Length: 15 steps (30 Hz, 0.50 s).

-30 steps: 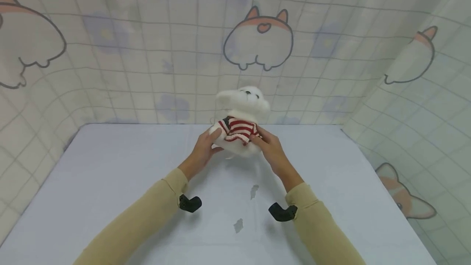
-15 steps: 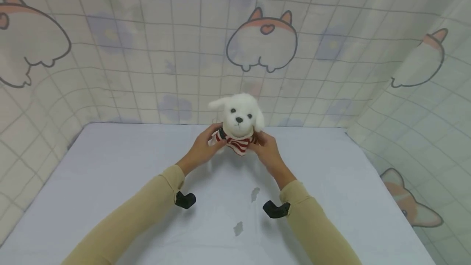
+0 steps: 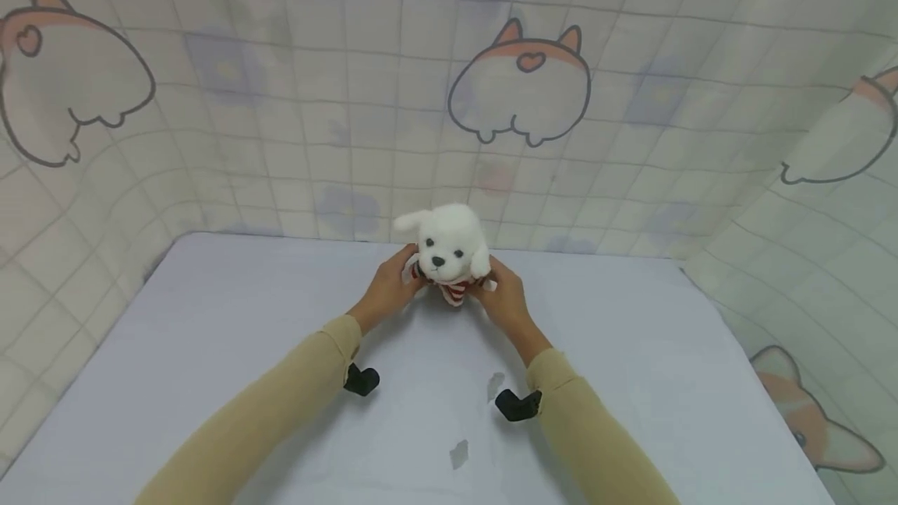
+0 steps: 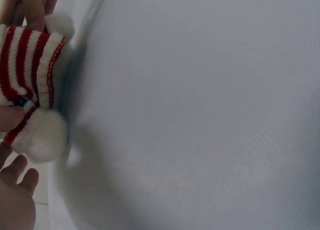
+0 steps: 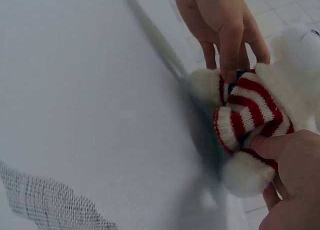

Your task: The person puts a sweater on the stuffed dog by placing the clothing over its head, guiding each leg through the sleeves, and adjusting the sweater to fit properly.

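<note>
A white plush dog point(image 3: 449, 236) in a red-and-white striped sweater point(image 3: 452, 289) stands upright near the far middle of the table, facing me. My left hand point(image 3: 403, 271) grips its left flank and my right hand point(image 3: 491, 283) grips its right flank. In the right wrist view my right thumb point(image 5: 272, 144) pinches the sweater point(image 5: 250, 110) above a white paw point(image 5: 245, 172), and the left hand's fingers point(image 5: 225, 35) press on the sweater from above. The left wrist view shows the sweater point(image 4: 27, 65) and a paw point(image 4: 42, 135) at the frame's left edge.
A pale lavender sheet point(image 3: 210, 349) covers the table, with small grey patches point(image 3: 459, 454) near the front middle. Cloth walls point(image 3: 316, 100) with a corgi pattern stand close behind and on both sides. Black camera mounts point(image 3: 361, 380) hang under both wrists.
The plush dog has tipped from leaning back with its belly showing to upright with its face toward me, and has come down to the table. Both hands kept their hold.
</note>
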Each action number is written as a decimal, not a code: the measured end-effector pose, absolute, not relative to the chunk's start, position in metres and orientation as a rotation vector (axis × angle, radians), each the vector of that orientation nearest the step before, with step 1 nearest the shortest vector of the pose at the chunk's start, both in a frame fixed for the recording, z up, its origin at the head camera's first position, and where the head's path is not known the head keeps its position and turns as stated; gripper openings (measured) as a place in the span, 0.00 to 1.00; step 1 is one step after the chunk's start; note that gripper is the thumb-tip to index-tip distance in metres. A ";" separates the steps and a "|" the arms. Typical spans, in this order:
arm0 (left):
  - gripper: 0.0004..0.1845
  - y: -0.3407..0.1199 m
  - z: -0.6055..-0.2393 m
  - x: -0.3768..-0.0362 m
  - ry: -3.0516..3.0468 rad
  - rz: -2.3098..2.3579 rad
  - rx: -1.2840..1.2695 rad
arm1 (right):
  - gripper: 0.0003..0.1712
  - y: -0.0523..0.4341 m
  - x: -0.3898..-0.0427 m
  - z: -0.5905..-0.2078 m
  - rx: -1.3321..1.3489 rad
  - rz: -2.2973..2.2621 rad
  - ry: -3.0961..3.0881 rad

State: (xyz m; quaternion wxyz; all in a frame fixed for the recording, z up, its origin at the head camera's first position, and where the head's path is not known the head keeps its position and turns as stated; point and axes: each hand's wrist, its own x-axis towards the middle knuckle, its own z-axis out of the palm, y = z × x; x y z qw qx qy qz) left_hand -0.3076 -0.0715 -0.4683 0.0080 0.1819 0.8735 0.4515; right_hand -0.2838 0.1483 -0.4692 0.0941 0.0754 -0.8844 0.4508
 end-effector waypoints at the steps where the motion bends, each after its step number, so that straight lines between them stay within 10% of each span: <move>1: 0.29 -0.070 -0.471 -0.308 2.737 1.398 0.558 | 0.24 0.150 -0.284 -0.472 0.237 1.305 -2.620; 7: 0.29 -0.067 -0.475 -0.311 2.801 1.265 0.567 | 0.16 0.155 -0.287 -0.478 0.259 1.142 -2.644; 15: 0.33 -0.076 -0.469 -0.313 2.797 1.121 0.513 | 0.31 0.162 -0.274 -0.469 0.255 1.134 -2.636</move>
